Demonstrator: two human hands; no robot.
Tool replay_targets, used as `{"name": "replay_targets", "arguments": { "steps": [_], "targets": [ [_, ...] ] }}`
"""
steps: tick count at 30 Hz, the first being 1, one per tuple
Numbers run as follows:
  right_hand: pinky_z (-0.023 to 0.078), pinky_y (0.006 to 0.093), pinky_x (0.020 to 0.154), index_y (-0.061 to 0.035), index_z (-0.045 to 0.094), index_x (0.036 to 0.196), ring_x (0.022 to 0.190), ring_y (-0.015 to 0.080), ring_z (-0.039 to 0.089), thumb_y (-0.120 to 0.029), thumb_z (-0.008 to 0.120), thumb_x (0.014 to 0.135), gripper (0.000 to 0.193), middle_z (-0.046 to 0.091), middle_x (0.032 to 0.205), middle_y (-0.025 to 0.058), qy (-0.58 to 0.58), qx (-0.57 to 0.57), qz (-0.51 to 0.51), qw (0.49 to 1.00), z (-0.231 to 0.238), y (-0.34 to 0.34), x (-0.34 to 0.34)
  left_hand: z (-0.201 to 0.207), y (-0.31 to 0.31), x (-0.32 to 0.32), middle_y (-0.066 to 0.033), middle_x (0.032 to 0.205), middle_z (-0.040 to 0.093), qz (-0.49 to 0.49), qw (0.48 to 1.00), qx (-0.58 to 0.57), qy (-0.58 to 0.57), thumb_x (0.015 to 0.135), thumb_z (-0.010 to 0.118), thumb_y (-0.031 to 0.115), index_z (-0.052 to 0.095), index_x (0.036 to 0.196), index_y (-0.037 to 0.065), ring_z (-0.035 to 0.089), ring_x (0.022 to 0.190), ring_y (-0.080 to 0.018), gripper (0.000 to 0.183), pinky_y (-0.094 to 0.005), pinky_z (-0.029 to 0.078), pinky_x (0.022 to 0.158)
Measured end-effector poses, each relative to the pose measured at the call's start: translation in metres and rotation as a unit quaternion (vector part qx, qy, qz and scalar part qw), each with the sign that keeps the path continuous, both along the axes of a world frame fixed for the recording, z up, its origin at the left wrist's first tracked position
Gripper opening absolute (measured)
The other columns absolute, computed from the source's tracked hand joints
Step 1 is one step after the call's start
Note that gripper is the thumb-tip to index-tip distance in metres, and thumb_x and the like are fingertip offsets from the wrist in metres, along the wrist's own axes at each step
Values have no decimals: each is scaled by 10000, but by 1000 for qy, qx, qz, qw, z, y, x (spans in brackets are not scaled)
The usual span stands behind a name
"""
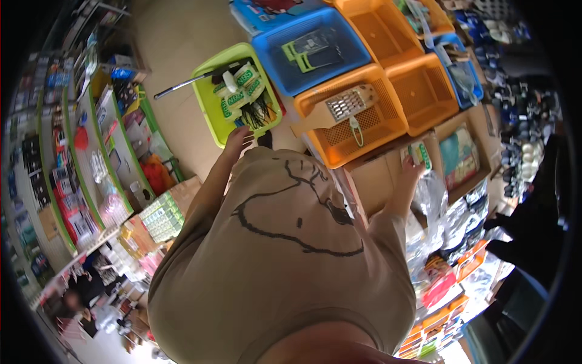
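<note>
My left hand (238, 139) reaches forward with fingers spread at the near edge of a lime green basket (207, 104); it holds nothing. Inside the basket lie several green and white packets (242, 86) and some black items (259, 112). My right hand (410, 168) is stretched out over an open cardboard box (374, 177) and grips one green and white packet (419, 153). My beige shirt with a black line drawing fills the lower middle of the view.
An orange basket (388, 130) with a metal grater (348, 103) sits between my hands. Behind it stand a blue basket (357, 57) and more orange baskets (424, 91). A metal rod (179, 87) lies left of the green basket. Stocked shelves (91, 158) line the left; bagged goods are on the right.
</note>
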State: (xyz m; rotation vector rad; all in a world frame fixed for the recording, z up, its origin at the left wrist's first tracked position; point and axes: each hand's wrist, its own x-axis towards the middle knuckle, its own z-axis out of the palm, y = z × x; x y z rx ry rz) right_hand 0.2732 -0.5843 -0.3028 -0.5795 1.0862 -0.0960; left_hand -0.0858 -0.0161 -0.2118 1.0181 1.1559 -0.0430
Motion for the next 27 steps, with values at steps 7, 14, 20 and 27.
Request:
{"name": "replay_targets", "arguments": {
  "steps": [7, 14, 20, 27],
  "targets": [
    [546, 429, 860, -31, 531, 1274, 1112, 301, 582, -251, 529, 963, 381, 563, 1254, 166, -110, -110, 37, 987, 127, 96, -101, 24, -13, 28, -73, 1087, 636, -14, 998, -6, -61, 962, 567, 270, 556, 1235, 45, 631, 950, -186, 354, -305, 502, 851],
    [501, 379, 918, 52, 457, 1339, 1106, 295, 587, -111, 587, 942, 448, 542, 1244, 192, -268, -250, 292, 884, 218, 244, -197, 86, -22, 64, -75, 1139, 615, -273, 931, -52, -238, 964, 605, 292, 506, 1287, 46, 585, 1082, -153, 418, -306, 471, 937],
    [475, 323, 906, 27, 426, 1367, 1106, 196, 581, -102, 609, 943, 479, 589, 1229, 135, -288, -154, 604, 727, 247, 344, -235, 127, -20, 55, -93, 1263, 576, -251, 910, -182, -274, 941, 650, 291, 431, 1360, 42, 573, 1147, -178, 535, -316, 464, 988],
    [480, 284, 803, 16, 525, 1267, 916, 167, 634, -168, 603, 958, 368, 645, 1092, 115, -212, -140, 662, 705, 250, 378, -248, 38, 48, 35, -53, 1185, 597, 180, 898, -348, -200, 888, 714, 306, 538, 1230, 81, 609, 1043, -230, 446, -350, 517, 865]
  ]
}}
